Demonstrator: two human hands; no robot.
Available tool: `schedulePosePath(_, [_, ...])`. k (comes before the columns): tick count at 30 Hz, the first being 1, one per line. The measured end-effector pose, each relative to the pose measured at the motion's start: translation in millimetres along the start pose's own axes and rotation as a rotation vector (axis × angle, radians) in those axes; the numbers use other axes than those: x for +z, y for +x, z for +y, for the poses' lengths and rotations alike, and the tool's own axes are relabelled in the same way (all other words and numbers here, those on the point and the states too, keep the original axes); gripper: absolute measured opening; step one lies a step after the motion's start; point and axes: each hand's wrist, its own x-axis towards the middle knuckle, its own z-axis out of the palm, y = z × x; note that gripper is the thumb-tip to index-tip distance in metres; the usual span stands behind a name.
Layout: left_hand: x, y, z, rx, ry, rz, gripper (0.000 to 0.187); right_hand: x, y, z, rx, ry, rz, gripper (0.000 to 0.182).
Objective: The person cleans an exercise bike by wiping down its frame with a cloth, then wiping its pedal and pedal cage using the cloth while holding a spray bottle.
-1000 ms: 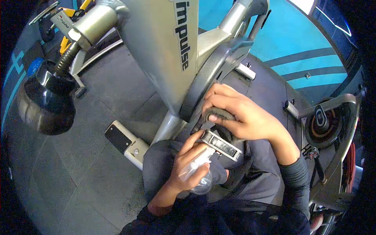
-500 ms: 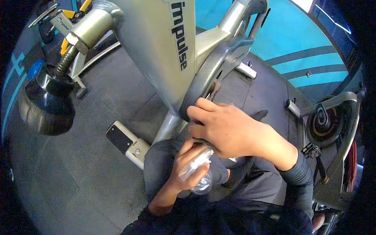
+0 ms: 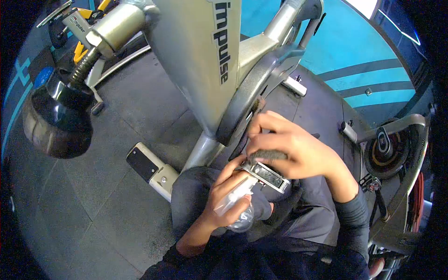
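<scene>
My left hand (image 3: 219, 198) is closed around a spray bottle (image 3: 242, 220) with a clear body and white trigger head. Its fingertips reach the near end of a metal bike pedal (image 3: 271, 177), which has a dark tread. Just above the pedal, my right hand (image 3: 301, 149) pinches a dark, rough-textured cloth (image 3: 270, 155) between bent fingers. The cloth overlaps the pedal's upper edge in this view. Behind the hands, the bike's dark crank cover (image 3: 242, 105) slopes up to the right.
The grey exercise bike frame (image 3: 196, 56) rises ahead, its foot (image 3: 154, 168) on the dark floor. A black dumbbell-like rounded part (image 3: 58, 121) hangs at left from a threaded rod. Another bike (image 3: 387, 144) stands at right, beside a blue wall (image 3: 354, 51).
My right hand has lifted and shifted right, uncovering the pedal and the cloth. My left hand keeps hold of the spray bottle in nearly the same place.
</scene>
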Motion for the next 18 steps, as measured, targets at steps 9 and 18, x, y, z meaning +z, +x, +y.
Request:
schedulePosePath(9, [1, -4, -2, -0.053, 0.029, -0.003, 0.041, 16, 1, -28, -0.086, -0.649, -0.123, 0.021])
schedulePosePath(18, [2, -4, -1, -0.035, -0.005, 0.012, 0.039, 14, 2, -10, 0.046, -0.078, -0.092, 0.014])
